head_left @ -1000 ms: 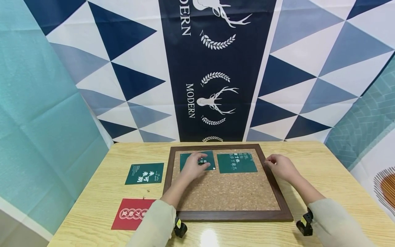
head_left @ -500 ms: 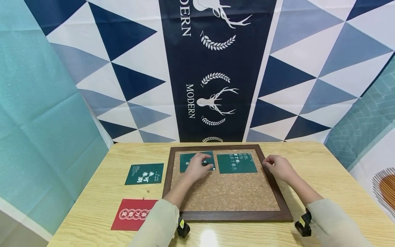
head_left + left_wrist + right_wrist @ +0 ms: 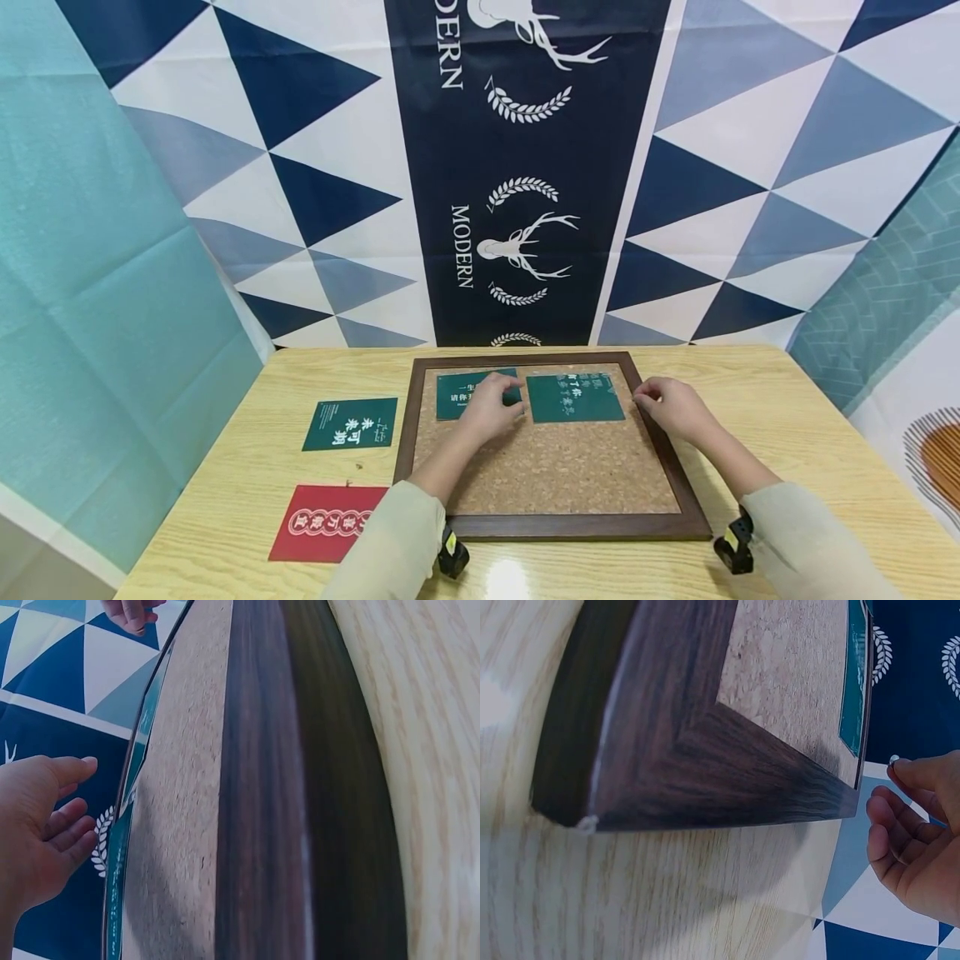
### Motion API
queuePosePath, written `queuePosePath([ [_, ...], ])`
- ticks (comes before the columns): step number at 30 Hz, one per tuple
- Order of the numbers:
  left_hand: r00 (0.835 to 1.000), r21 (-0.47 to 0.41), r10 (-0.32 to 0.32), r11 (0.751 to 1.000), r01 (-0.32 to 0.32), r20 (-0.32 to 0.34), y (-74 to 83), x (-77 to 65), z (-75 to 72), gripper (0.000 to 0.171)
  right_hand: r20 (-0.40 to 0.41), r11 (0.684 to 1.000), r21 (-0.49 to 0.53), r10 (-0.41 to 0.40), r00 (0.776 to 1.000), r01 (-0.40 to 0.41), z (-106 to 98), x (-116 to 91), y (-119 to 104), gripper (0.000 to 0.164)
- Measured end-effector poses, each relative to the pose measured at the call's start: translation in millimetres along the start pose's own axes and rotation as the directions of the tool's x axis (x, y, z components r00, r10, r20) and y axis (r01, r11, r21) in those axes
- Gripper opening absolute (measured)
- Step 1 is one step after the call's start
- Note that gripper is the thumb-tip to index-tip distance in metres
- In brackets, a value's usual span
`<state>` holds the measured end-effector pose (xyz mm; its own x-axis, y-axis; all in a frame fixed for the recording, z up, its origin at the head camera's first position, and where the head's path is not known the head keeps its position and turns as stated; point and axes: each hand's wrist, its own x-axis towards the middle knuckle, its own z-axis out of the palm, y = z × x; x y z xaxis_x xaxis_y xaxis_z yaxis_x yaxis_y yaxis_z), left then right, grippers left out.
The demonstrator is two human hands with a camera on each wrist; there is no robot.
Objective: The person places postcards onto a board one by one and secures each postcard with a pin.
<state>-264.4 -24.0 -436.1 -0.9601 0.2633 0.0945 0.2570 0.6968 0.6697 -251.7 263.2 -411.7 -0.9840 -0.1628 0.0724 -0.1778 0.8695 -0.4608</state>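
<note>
Head view's showing the left hand [image 3: 492, 408] hanging relaxed, gripping nothing, over the left green card [image 3: 456, 402] on the corkboard's [image 3: 577, 527] far part, blocking most of its lettering (一生 is peeking out). Another green card, the right one [image 3: 551, 404], is lying beside it. Right hand [image 3: 670, 405] is pinching a tiny pale bit [image 3: 893, 760], too small to identify, near the right edge. On the worktop's [image 3: 217, 500] left, a loose green card [image 3: 350, 423] is reading 未来可期; the left sleeve [image 3: 397, 537] is partly covering a nearer red card [image 3: 318, 546]. Backdrop's [image 3: 463, 125] saying MODERN, its upper copy getting cut off.
</note>
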Motion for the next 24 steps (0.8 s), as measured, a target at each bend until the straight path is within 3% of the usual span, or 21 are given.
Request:
queuePosePath([
  [12, 0.999, 0.03, 0.028, 0.999, -0.029, 0.031, 4.2, 4.5, 9.3, 0.035, 0.02, 1.0, 0.012, -0.027, 0.999, 0.027, 4, 2, -1, 0.018],
  [24, 0.99, 0.026, 0.09, 0.995, -0.094, 0.106, 12.2, 7.3, 17.4, 0.033, 0.022, 0.999, 0.015, -0.045, 0.999, 0.045, 9, 5, 0, 0.016],
])
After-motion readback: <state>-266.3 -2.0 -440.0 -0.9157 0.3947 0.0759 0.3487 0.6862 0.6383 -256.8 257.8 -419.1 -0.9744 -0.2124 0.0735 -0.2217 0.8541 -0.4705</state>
